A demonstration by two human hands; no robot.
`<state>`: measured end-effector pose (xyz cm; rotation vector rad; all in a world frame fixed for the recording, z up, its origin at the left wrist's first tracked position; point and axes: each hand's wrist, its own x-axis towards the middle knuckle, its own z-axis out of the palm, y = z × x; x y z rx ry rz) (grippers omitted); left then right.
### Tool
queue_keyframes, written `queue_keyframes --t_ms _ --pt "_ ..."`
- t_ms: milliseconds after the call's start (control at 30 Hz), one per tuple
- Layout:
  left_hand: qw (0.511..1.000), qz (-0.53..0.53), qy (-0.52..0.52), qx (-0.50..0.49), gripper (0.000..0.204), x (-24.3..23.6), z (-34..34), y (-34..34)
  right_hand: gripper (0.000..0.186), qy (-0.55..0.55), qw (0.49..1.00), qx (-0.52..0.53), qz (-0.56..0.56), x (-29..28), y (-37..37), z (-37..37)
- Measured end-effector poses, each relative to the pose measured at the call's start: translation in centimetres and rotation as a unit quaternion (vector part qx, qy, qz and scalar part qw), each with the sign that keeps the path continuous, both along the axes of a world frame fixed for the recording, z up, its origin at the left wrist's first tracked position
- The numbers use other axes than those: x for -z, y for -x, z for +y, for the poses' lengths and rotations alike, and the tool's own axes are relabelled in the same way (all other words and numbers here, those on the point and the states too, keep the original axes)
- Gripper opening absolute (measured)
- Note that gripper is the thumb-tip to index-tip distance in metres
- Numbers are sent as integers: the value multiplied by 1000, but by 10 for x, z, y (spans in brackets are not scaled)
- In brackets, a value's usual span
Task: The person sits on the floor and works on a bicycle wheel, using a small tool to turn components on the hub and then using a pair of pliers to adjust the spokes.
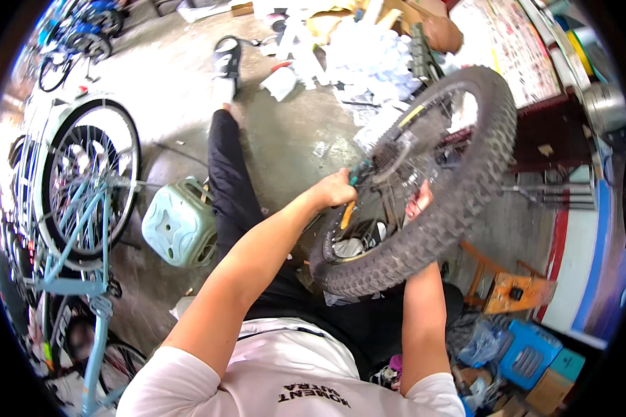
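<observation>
A bicycle wheel with a thick knobbly black tyre (466, 201) leans tilted in front of me, over my legs. Its hub and sprocket (389, 156) face the left side. My left hand (335, 189) is closed beside the hub, on something slim with teal showing past the fingers; its kind is unclear. Behind the near stretch of tyre passes my right forearm, and my right hand (419, 200) shows through the spokes. Its fingers are bent together near the hub; what they hold is hidden. A yellow-orange strip (348, 215) sits by the rim, below my left hand.
A pale green plastic stool (177, 222) stands left of my leg. Farther left is a light blue bicycle (83, 208). Paper and plastic litter (368, 55) covers the floor ahead. To the right are a small wooden stool (515, 292) and a blue box (528, 354).
</observation>
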<state>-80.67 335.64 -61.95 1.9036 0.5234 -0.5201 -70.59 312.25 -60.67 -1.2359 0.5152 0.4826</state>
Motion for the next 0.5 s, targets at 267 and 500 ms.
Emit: queue_keyframes --t_ms 267,500 --pt "985 -49 131 -96 73 53 23 14 31 96 992 -48 -67 -5 0 16" --pt "954 5 276 -120 56 7 6 8 32 235 951 -55 -193 66 -24 7"
